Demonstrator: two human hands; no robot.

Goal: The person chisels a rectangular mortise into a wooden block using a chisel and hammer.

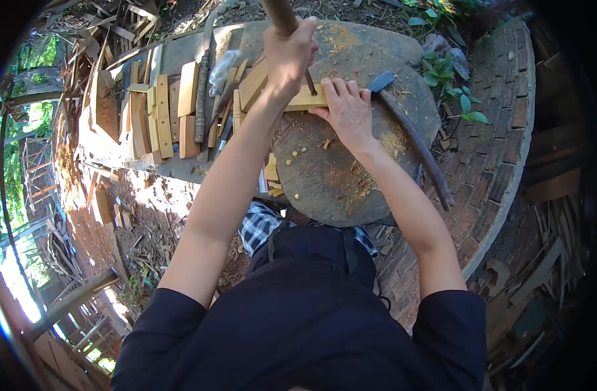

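Observation:
My left hand (290, 55) is closed around a tool with a thick round wooden handle (280, 14). Below the fist its thin dark metal shaft (309, 81) stands against the top of a yellow wood block (302, 100); how deep the tip sits is hidden. My right hand (350, 114) grips the right end of that block, fingers over the top and thumb along the near side. The block lies on a round, grey work surface (311, 186). Just beyond my right fingers is the blue-grey head (381, 81) of a tool with a long, curved dark handle (419, 146).
Several wood pieces (187, 91) stand in a row at the left, beside a clear plastic bag (223, 72). Shavings (360, 176) and small yellow chips (292, 158) litter the surface. A curved brick ledge (500, 130) and green plants (464, 101) border the right side.

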